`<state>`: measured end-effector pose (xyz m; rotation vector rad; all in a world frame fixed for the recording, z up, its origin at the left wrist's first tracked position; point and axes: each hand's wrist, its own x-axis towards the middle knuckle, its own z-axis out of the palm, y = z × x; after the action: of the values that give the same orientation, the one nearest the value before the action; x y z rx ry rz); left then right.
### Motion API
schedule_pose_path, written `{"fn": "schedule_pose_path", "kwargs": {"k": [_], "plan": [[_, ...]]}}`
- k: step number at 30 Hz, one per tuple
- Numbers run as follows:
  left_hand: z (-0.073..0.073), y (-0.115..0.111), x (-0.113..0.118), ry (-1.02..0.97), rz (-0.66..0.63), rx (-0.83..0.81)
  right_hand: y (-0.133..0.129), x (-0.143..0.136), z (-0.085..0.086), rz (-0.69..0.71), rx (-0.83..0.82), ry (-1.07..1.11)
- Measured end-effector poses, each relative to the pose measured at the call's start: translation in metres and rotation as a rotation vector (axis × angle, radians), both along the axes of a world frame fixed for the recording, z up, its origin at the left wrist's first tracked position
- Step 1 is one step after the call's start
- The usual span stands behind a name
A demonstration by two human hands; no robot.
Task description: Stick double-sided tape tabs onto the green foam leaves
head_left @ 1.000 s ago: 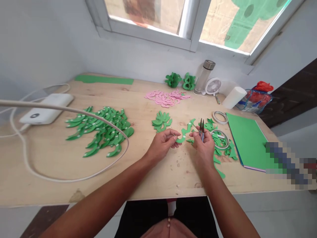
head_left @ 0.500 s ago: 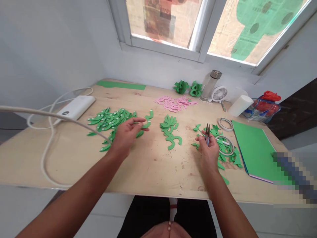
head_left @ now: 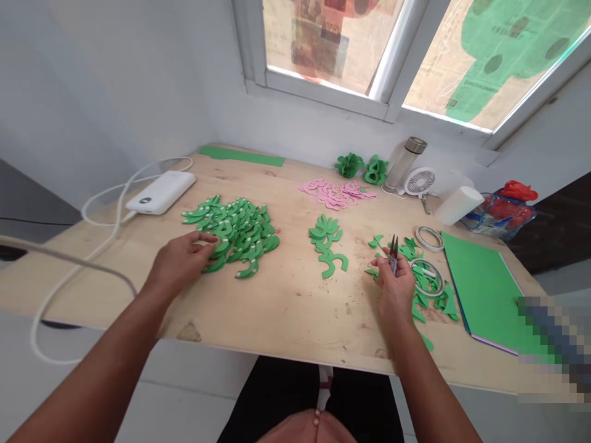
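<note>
My left hand (head_left: 187,257) is at the left edge of a large pile of curved green paper pieces (head_left: 247,231) with small white patches. Its thumb and fingers are pinched around a green piece at the pile's edge. In my right hand (head_left: 394,277) is a pair of small scissors (head_left: 394,252), blades pointing up, held above green paper scraps (head_left: 421,298). Between the hands lies a smaller group of green cut pieces (head_left: 325,237).
Pink cut pieces (head_left: 335,194), two green paper balls (head_left: 349,165), a bottle (head_left: 406,161) and a small fan (head_left: 419,181) stand toward the back. Tape rolls (head_left: 430,239) and green sheets (head_left: 484,295) lie right. A white power bank (head_left: 161,192) and cable are left.
My left hand has moved left and a little down, from the pile's right side to its left edge. The curved piece it held there is no longer between its fingers. The view has shifted slightly.
</note>
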<state>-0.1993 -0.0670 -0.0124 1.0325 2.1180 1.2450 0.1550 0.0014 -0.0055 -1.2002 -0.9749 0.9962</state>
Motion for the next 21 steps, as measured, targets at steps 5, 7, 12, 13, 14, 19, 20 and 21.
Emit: {"fn": "schedule_pose_path", "kwargs": {"k": [5, 7, 12, 13, 14, 19, 20, 21], "plan": [[0.0, -0.009, 0.009, 0.696, -0.002, -0.141, 0.0, 0.0, 0.0, 0.004, -0.002, -0.012], [-0.003, -0.01, 0.015, 0.785, -0.098, -0.136, 0.0, 0.0, 0.0, 0.004, -0.003, -0.009], [-0.016, -0.004, 0.026, 0.802, -0.293, -0.145, 0.0, -0.001, 0.001, -0.003, -0.015, -0.001], [-0.018, -0.001, 0.028, 0.805, -0.305, -0.134, 0.0, -0.001, 0.001, -0.003, -0.018, -0.002], [-0.019, 0.002, 0.029, 0.81, -0.316, -0.129, 0.0, 0.0, 0.001, -0.003, -0.02, -0.006], [-0.015, 0.021, 0.033, 0.853, -0.337, -0.166, 0.001, 0.0, 0.0, -0.011, -0.019, -0.02], [-0.013, 0.024, 0.034, 0.857, -0.331, -0.177, 0.001, 0.0, -0.001, -0.016, -0.019, -0.017], [-0.011, 0.026, 0.034, 0.856, -0.327, -0.188, 0.002, 0.0, -0.001, -0.018, -0.018, -0.014]]}}
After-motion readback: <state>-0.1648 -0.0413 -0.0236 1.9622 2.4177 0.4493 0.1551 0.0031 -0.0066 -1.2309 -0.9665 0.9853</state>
